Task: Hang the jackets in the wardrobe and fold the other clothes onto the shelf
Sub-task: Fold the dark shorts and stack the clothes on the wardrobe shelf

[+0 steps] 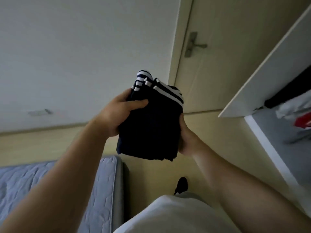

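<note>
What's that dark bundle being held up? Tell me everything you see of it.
The folded garment is dark navy, almost black, with white stripes at its far end. It looks like soft cloth, folded into a thick, compact rectangle. It is held in the air, touching nothing but the hands: the left hand grips its left side, thumb on top, and the right hand holds its lower right edge.

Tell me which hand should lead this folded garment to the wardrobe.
Right, probably. The right hand holds the garment on the side nearest the wardrobe, open on the right; the left hand grips the far edge, thumb on top.
</note>
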The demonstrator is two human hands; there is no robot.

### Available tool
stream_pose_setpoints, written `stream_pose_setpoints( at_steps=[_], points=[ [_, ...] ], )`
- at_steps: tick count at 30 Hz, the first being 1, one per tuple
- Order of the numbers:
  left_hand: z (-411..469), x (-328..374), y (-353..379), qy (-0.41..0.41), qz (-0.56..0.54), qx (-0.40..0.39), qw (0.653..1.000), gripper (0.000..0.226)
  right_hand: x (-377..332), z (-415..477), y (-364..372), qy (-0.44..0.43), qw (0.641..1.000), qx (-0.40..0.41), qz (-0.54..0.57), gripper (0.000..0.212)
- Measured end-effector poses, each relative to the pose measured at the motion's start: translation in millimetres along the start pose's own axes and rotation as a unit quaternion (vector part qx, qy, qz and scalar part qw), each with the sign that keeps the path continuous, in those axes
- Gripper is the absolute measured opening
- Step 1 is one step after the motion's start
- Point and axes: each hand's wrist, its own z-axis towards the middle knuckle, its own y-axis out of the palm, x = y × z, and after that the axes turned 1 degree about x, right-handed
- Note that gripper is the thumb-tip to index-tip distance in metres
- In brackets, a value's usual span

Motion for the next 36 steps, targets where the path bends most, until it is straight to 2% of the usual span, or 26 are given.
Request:
stream_pose_setpoints(
  at_steps=[4,7,10,15,23,32,36],
  points=[
    [67.2,40.9,66.7,0.012,-0.009,-0.086,0.996,0.039,-68.5,-26.1,-74.1,-0.066,0.994,0.011,0.087,0.083],
    [122.1,65.4,126.9,0.011,-0.005,-0.097,0.995,0.037,-126.1,-44.4,-126.3,-0.120,0.983,0.094,0.099,0.080],
    [176.8,88.2,192.4,0.014,0.012,-0.115,0.993,0.033,-179.9,-65.8,-181.0,-0.203,0.954,0.205,0.080,0.073],
    [254.3,114.0,305.0,0.027,0.014,-0.177,0.984,0.031,-260.3,-114.8,-265.1,-0.298,0.904,0.302,0.062,0.057],
    [355.6,144.1,474.2,0.021,0.019,-0.299,0.954,0.034,-350.9,-189.4,-371.7,-0.384,0.815,0.430,0.068,0.024],
    [481.7,176.3,675.0,0.022,0.053,-0.440,0.896,0.033,-445.0,-239.4,-486.5,-0.424,0.696,0.575,0.078,0.019],
    [524.1,193.0,766.2,0.023,0.062,-0.492,0.868,0.029,-485.0,-268.4,-530.5,-0.436,0.625,0.644,0.069,0.018]
  ],
)
